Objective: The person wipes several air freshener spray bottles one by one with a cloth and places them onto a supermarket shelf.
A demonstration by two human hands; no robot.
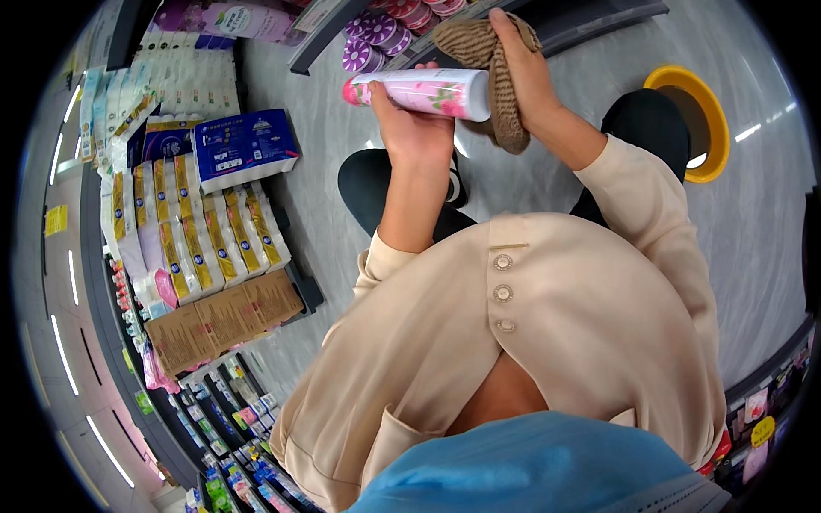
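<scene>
A pink and white spray can with a rose print (417,93) lies across my left hand (417,125), its pink end pointing left and its pale end pointing right. My thumb rests over the near side of the can. In my right hand (529,83) is a brown ribbed cleaning cloth (507,96), bunched up and pressed against or very near the pale end of the can. Both hands are held out above the grey floor, in front of my knees.
A yellow bucket (721,134) stands on the floor at the right, beside my knee. Shelves with purple and red round containers (378,38) are ahead. A purple air freshener can (234,19) lies at upper left. Stacked tissue packs (211,237) and a cardboard box (224,320) line the left.
</scene>
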